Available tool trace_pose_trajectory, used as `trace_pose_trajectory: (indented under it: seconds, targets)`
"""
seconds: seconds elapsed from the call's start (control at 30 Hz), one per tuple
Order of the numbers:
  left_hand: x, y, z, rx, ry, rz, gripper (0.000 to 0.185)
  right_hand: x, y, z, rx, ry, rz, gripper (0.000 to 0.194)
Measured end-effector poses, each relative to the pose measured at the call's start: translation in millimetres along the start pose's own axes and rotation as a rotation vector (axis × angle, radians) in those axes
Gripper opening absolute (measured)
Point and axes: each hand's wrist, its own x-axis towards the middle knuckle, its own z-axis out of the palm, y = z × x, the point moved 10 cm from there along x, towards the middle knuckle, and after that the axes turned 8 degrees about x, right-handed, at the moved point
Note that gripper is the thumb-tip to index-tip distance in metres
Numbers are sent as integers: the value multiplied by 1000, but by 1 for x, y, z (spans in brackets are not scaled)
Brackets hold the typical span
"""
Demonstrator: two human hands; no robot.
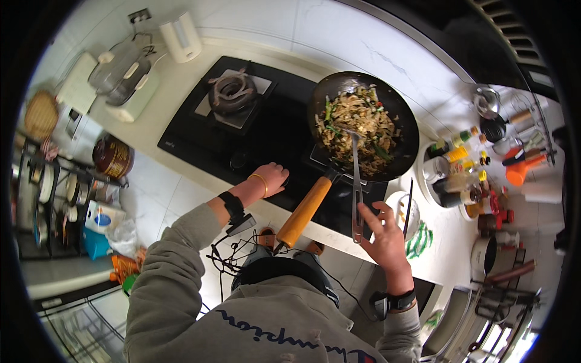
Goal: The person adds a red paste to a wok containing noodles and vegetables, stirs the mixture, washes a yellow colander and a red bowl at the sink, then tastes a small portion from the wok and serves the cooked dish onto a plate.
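Observation:
A dark wok (404, 136) with a wooden handle (304, 213) sits on the right burner of the black glass gas hob (272, 145). Stir-fried food (363, 113), pale strips with green pieces, fills its middle. A metal spatula (356, 181) rests with its head in the food and its handle over the wok's near rim. My right hand (386, 236) is beside the spatula's handle end, fingers spread; whether they touch it I cannot tell. At the hob's front edge, my left hand (272, 179) is on a control knob, mostly hidden by the fingers.
Right of the wok stand a white bowl (411, 208), a dark-edged lid or blade seen edge-on, a green-striped cloth (420, 240) and several sauce bottles (458, 181). A steamer (120, 77) stands at the back left. Black cables (227, 258) hang before my body.

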Motion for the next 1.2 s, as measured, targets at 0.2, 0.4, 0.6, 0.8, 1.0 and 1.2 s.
trace_pose_trajectory:
  seconds: [0.2, 0.4, 0.6, 0.8, 1.0, 1.2]
  targets:
    - [-3, 26, -1, 145, 58, 607, 18, 9, -42, 5, -175, -37, -315, 37]
    - [-11, 38, 5, 285, -14, 865, 15, 26, -37, -9, -243, -66, -435, 14]
    - [-19, 21, -48, -226, -4, 489, 31, 79, -10, -125, 284, 197, -110, 13]
    - [-54, 84, -46, -2253, -591, -160, 44, 93, 41, -208, 572, 374, 153, 30]
    - [-53, 105, -68, -2390, -440, -192, 35, 114, 49, -218, 503, 479, 389, 57]
    - [-52, 110, -71, -2493, -454, -181, 34, 70, 67, -95, 840, 204, 580, 39]
